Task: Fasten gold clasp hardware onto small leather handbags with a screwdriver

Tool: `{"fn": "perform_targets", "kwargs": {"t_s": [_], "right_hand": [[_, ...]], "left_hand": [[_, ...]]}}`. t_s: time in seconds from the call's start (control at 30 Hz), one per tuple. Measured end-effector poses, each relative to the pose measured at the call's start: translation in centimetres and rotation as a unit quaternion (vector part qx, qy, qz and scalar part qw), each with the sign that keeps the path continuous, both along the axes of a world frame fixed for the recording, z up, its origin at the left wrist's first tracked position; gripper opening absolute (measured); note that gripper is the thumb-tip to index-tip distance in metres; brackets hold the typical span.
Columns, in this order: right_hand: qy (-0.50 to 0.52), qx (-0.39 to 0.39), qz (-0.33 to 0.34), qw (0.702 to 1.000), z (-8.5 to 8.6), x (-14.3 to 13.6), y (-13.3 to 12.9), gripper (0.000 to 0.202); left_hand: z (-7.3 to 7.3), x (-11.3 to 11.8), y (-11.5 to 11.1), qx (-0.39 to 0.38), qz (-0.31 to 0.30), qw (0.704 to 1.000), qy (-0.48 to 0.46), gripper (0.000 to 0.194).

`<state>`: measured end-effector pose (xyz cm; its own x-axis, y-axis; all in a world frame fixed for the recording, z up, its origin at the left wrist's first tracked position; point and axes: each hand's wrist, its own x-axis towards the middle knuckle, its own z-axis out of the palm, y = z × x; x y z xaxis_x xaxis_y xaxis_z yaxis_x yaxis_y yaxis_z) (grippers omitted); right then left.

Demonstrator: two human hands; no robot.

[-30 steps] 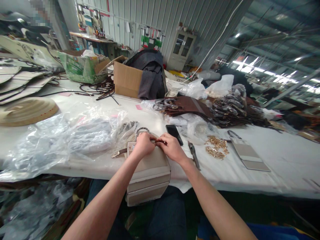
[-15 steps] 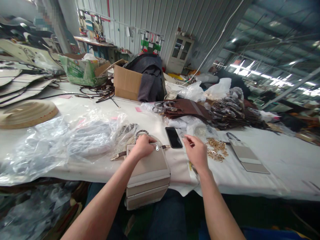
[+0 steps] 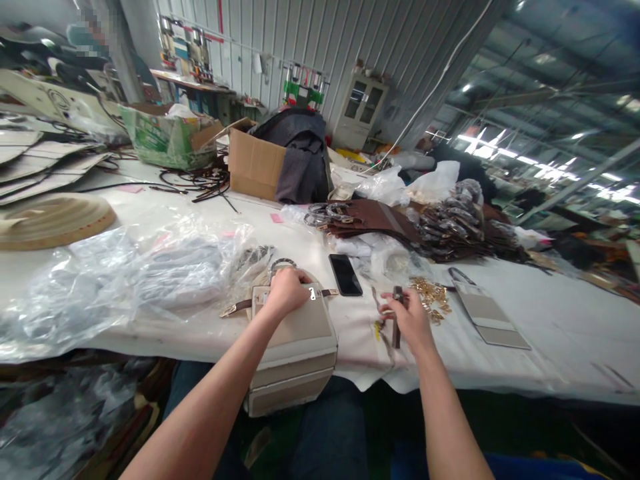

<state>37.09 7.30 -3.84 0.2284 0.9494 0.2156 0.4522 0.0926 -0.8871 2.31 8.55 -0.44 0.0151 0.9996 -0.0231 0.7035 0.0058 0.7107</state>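
Note:
A beige handbag (image 3: 300, 327) with a looped handle and brown side straps with gold-coloured ends rests at the table's front edge. My left hand (image 3: 289, 291) is closed on its top, next to a small metal fitting (image 3: 313, 294). To the right, my right hand (image 3: 411, 319) grips a dark, narrow bar-shaped tool (image 3: 397, 327) held upright just over the table; its exact kind is unclear. Thin strap-like pieces (image 3: 383, 337) with a yellow bit lie beside that hand. A pile of gold-coloured metal fittings (image 3: 431, 297) is just behind it.
A black phone (image 3: 345, 275) lies between my hands. Plastic-wrapped pieces (image 3: 180, 273) cover the left side, near a tape roll (image 3: 55, 220). Brown bag pieces (image 3: 375, 217) and a cardboard box (image 3: 257, 163) stand behind. A flat beige panel with a handle (image 3: 490, 310) lies right.
My right hand has moved right and slightly down from beside the phone and now holds the dark tool. My left hand stays on the handbag.

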Motion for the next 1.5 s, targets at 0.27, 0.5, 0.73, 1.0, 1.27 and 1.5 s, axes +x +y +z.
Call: {"fn": "perform_targets", "kwargs": {"t_s": [0.27,0.5,0.73,1.0,1.27,1.5], "right_hand": [[0.045,0.046,0.116,0.991,4.9,-5.1,-3.4,0.048],[0.223,0.128,0.13,0.958,9.0,-15.5,-1.3,0.068],[0.199,0.154,0.151,0.956,8.0,-21.7,1.6,0.074],[0.169,0.131,0.158,0.964,6.7,-22.5,2.3,0.073],[0.106,0.094,0.15,0.978,6.1,-22.7,2.0,0.07],[0.228,0.094,0.163,0.955,7.7,-22.5,3.2,0.074]], "left_hand": [[1.0,0.1,0.9,-0.059,0.005,0.998,-0.006,0.029],[1.0,0.0,1.2,-0.069,-0.001,0.998,-0.008,0.028],[1.4,-0.2,0.9,-0.057,-0.018,0.998,-0.011,0.025],[1.1,-0.5,1.0,-0.054,-0.031,0.998,-0.013,0.023],[1.3,-0.4,0.7,-0.045,-0.029,0.999,0.013,0.028],[1.8,0.1,-0.2,-0.037,0.007,0.999,0.025,0.025]]}}
